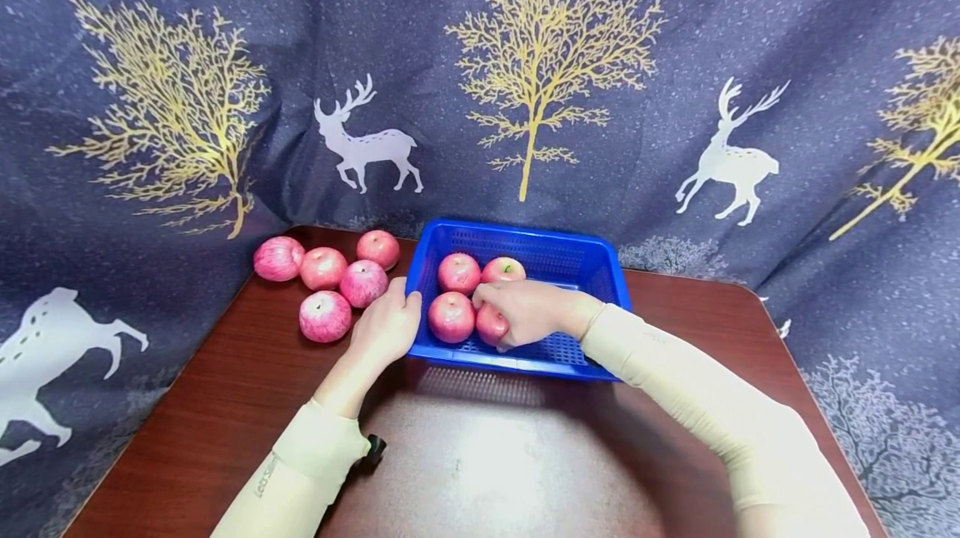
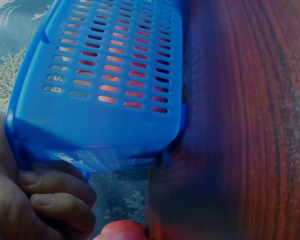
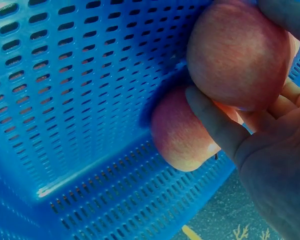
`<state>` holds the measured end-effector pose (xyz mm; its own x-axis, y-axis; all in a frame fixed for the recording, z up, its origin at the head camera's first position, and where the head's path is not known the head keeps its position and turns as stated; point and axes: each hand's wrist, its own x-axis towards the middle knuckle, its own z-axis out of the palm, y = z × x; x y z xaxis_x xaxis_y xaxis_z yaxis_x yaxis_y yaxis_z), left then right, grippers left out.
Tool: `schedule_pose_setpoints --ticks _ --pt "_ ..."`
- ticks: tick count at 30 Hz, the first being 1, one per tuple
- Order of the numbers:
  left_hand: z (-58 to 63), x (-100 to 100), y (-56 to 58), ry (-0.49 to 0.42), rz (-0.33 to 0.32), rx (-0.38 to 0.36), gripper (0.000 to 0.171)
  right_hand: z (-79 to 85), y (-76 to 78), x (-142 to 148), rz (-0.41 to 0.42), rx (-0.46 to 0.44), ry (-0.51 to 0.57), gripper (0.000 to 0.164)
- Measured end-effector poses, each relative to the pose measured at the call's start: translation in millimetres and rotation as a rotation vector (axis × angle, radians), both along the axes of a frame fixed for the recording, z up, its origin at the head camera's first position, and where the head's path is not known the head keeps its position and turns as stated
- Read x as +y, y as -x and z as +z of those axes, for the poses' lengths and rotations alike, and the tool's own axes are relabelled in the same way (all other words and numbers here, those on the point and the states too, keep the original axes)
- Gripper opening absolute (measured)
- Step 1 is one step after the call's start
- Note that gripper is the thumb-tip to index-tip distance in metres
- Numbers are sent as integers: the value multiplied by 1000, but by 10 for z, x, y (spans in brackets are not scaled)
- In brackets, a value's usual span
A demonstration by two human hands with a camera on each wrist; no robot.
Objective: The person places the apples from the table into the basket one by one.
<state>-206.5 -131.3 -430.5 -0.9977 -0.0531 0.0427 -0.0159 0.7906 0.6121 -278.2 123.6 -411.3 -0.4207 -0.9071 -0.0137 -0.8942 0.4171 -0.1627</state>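
In the head view a blue plastic basket with perforated walls stands on the table. My left hand grips its left rim, and the left wrist view shows the fingers curled there beside the end wall. Inside the basket, my right hand holds a red apple at the front of a cluster. Thumb and fingers lie around that apple in the right wrist view. Beside it are a front-left apple, a back-left apple and a yellowish-topped apple.
Several pink-red apples lie loose on the brown table, left of the basket and close to my left hand. A dark curtain printed with trees and deer hangs behind the table and along its sides.
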Motion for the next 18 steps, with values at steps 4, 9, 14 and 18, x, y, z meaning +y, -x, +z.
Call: schedule_pose_setpoints --ticks 4,9,14,18 --pt "-9 0 8 -3 -1 9 46 1 3 10 -2 -11 -3 56" --pt "-13 -6 5 -13 -8 20 46 -12 15 12 12 0 -9 59" --pt "-7 -7 -4 -21 -8 27 45 -2 12 21 25 37 -17 58" --pt "-6 -9 -7 -19 -6 24 44 28 -4 29 28 46 -16 57"
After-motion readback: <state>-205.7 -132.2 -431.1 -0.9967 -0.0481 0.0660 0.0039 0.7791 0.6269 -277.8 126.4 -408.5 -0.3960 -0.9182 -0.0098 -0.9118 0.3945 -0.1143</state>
